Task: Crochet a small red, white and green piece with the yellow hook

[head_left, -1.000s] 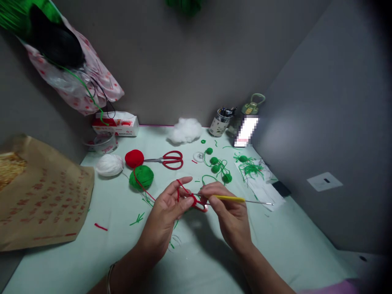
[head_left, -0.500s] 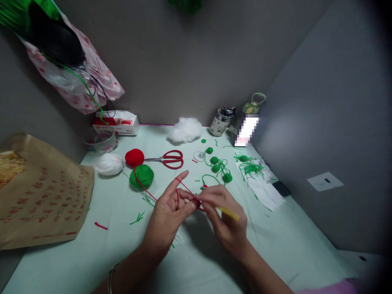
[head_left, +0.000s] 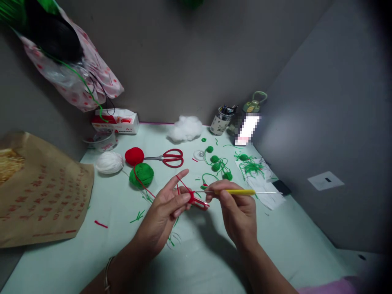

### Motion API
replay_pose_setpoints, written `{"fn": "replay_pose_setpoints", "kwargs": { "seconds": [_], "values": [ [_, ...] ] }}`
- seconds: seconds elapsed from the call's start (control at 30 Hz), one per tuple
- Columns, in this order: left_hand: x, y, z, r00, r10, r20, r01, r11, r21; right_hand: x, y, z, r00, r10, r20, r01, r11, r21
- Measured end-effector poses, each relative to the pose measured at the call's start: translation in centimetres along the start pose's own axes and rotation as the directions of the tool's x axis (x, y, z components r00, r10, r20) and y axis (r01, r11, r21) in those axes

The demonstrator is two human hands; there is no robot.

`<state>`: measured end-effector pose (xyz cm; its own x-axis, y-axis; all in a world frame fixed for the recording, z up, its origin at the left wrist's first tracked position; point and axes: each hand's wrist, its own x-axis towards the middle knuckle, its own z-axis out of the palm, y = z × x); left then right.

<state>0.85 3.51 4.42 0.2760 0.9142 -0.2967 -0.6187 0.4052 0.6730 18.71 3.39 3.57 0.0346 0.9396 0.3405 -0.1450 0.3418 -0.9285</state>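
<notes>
My left hand (head_left: 167,208) pinches a small piece of red crochet (head_left: 191,197) between thumb and fingers. Red yarn passes over its raised index finger and runs back to the red yarn ball (head_left: 134,156). A red loop-shaped piece (head_left: 200,203), perhaps a stitch marker, sticks out to the right of the crochet. My right hand (head_left: 240,208) grips a crochet hook (head_left: 240,192) by its yellow handle, with metal showing at both ends. The hook's left tip reaches the red crochet. A green yarn ball (head_left: 141,175) and a white yarn ball (head_left: 109,163) lie beyond my left hand.
Red-handled scissors (head_left: 173,158) lie behind my hands, with white stuffing (head_left: 185,129) farther back. Several small green crocheted balls (head_left: 216,167) and green yarn scraps (head_left: 252,168) are at right. A paper bag (head_left: 58,196) stands left; a pen holder (head_left: 220,121) and bottle (head_left: 252,107) stand behind.
My right hand has shifted right and turned, so the hook now lies nearly level with its shaft visible. The red crochet and its loop-shaped piece show more clearly.
</notes>
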Motion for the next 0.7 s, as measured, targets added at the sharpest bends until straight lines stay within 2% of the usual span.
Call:
{"fn": "replay_pose_setpoints", "kwargs": {
  "seconds": [0.13,0.37,0.53,0.7],
  "values": [
    [0.1,-0.1,0.1,1.0,0.009,0.019,-0.01,0.998,0.065,0.1,0.1,-0.1,0.997,0.082,0.016,-0.083,0.995,0.051],
    [0.2,-0.4,0.3,0.996,0.084,0.005,-0.084,0.99,0.114,-0.3,-0.4,1.0,0.999,-0.028,0.016,0.03,0.994,-0.105],
    [0.2,-0.6,0.2,0.995,0.096,0.003,-0.096,0.987,0.128,-0.4,-0.4,1.1,0.999,-0.028,0.018,0.03,0.995,-0.095],
    [0.1,-0.6,0.2,0.997,0.079,0.019,-0.081,0.984,0.158,-0.3,-0.4,1.2,0.998,-0.042,0.045,0.048,0.986,-0.159]
  ]
}}
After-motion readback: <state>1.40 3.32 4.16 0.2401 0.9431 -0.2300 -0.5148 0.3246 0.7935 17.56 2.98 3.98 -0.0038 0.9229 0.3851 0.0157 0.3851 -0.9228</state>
